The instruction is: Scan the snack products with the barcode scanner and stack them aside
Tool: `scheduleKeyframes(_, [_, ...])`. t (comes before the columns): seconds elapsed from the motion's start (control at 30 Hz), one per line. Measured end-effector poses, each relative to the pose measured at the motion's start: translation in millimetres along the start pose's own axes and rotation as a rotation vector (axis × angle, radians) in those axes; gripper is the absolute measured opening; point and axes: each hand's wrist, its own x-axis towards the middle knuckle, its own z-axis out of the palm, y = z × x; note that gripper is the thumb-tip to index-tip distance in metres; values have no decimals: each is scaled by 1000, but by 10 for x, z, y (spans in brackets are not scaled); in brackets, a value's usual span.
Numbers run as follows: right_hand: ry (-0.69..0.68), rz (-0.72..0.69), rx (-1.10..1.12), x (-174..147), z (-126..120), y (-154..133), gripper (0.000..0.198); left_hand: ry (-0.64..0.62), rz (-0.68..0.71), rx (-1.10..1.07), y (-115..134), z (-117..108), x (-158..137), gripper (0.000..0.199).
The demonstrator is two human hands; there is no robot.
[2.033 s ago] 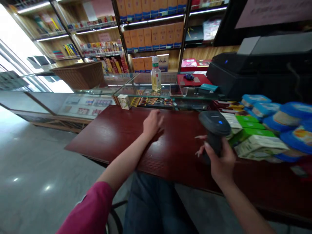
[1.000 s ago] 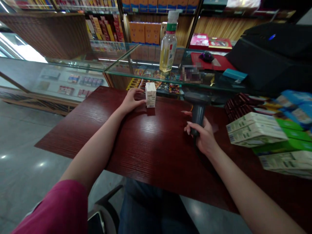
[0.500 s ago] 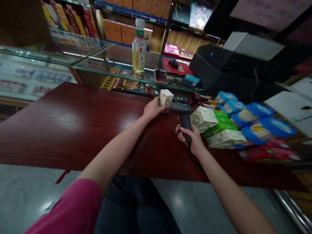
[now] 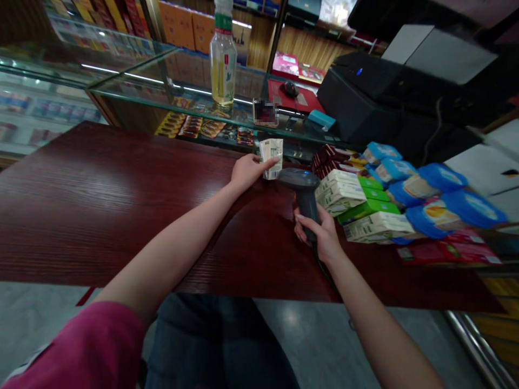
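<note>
My left hand (image 4: 248, 172) grips a small white carton (image 4: 272, 156) with pale green print, near the far edge of the dark red wooden counter (image 4: 121, 205). A barcode patch shows low on the carton's side. In my right hand (image 4: 318, 232) is a black barcode scanner (image 4: 305, 192), held by its handle with fingers wrapped round it. The scanner's head points left at the carton, a short gap away. From the handle's base a cable (image 4: 324, 273) runs down over the counter. Similar white cartons (image 4: 338, 190) stand just right of the scanner.
Green boxes (image 4: 371, 208), blue-lidded tubs (image 4: 440, 177) and red packs (image 4: 450, 251) crowd the counter's right side. Behind it, a glass case (image 4: 133, 89) carries a bottle of yellow liquid (image 4: 224, 70), a mouse (image 4: 290, 89) and a pixelated phone-like item (image 4: 265, 112). Black equipment (image 4: 357, 102) stands back right.
The carton has turned in my left hand, so a different side with the barcode faces the camera. The scanner stays beside it in my right hand. The camera view has shifted slightly.
</note>
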Motion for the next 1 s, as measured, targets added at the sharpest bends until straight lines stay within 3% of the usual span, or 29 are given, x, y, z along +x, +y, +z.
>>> scheduleKeyframes(0.27, [44,11,76,-36,-45,-21,23,91,-27,-75,-26,17,-29,61])
scheduleKeyframes(1.0, [57,-45,123,-58,-45,-34,20,113,-5,-68,-109,23,35,57])
